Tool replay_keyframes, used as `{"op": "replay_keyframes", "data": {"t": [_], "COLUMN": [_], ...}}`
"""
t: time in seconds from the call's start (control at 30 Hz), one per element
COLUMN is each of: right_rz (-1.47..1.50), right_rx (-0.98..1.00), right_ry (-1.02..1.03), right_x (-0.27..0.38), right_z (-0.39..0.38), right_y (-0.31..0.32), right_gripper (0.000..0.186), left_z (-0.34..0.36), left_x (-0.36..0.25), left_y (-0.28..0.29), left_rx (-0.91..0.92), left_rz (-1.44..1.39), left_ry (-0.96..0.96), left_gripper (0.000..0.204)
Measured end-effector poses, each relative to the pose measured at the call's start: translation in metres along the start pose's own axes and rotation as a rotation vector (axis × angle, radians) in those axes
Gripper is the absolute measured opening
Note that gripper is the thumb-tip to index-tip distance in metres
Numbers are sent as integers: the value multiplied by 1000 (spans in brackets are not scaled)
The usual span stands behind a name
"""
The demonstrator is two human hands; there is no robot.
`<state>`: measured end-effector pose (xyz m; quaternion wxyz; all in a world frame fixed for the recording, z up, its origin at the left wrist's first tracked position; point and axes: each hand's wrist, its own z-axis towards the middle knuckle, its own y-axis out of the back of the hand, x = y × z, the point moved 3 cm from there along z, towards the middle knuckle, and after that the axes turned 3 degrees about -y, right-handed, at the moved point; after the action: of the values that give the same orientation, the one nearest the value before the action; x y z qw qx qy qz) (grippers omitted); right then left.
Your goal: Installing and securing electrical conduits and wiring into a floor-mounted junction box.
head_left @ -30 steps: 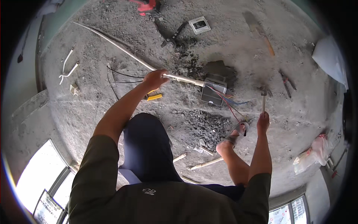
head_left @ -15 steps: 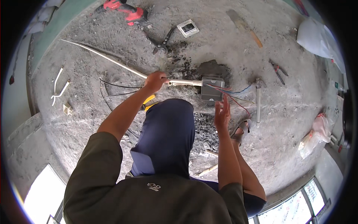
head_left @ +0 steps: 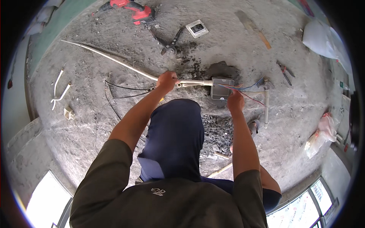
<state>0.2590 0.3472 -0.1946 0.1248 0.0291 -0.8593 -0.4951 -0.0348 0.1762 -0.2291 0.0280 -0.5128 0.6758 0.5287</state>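
My left hand [head_left: 167, 81] is closed around a long white conduit pipe [head_left: 114, 60] that lies across the concrete floor and runs into a grey junction box [head_left: 222, 88]. My right hand [head_left: 235, 100] sits at the box's near right corner, touching the coloured wires [head_left: 251, 91] that spill out of it to the right. Whether its fingers pinch the wires is hidden. My raised knee in dark blue trousers [head_left: 175, 133] is between my arms.
A red power drill [head_left: 133, 8] lies at the far edge, with black cutters [head_left: 169, 42] and a white switch plate [head_left: 197, 28] nearby. Pliers [head_left: 284, 70], a short upright pipe [head_left: 266, 102], black cables [head_left: 121, 91], white pipe clips [head_left: 59, 91] and plastic bags [head_left: 321, 133] lie around.
My right hand has moved from the floor at the right up to the junction box and its wires. My left hand has stayed on the pipe. The view has shifted forward.
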Motion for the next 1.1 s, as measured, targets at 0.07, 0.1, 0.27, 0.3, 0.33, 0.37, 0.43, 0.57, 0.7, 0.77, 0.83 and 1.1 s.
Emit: {"op": "replay_keyframes", "data": {"t": [0.07,0.1,0.27,0.3,0.33,0.37,0.43,0.57,0.7,0.77,0.83,1.1], "right_rz": [-24,-49,-73,-77,-72,-54,-36,-122,-224,-156,-88,-161], "right_rx": [3,3,-37,-63,-58,-38,-16,-21,91,43,-16,-200], "right_ry": [2,5,16,52,51,45,36,33,0,-4,-7,552], "right_x": [4,2,-5,-1,1,3,2,-14,-7,2,15,81], "right_z": [1,2,6,6,6,6,11,27,25,11,-4,-32], "right_y": [0,1,-2,-2,-3,-4,-7,-16,-19,-9,3,12], "right_gripper": [27,27,26,26,26,26,26,25,25,25,26,87], "left_z": [-1,-1,2,1,2,3,8,17,14,6,7,8], "left_x": [4,0,-2,-2,-2,-1,-7,-25,-21,-21,-21,-18], "left_y": [-2,-1,-2,-1,-1,-1,0,-2,-3,-6,-3,-4], "left_rx": [-24,-50,96,105,108,124,144,233,160,136,103,167], "left_rz": [-4,-11,-97,-99,-93,-63,-32,37,82,80,75,14], "left_ry": [-32,-65,27,6,8,72,137,217,191,185,172,204], "left_gripper": [17,18,28,32,32,33,35,34,31,30,28,27]}}
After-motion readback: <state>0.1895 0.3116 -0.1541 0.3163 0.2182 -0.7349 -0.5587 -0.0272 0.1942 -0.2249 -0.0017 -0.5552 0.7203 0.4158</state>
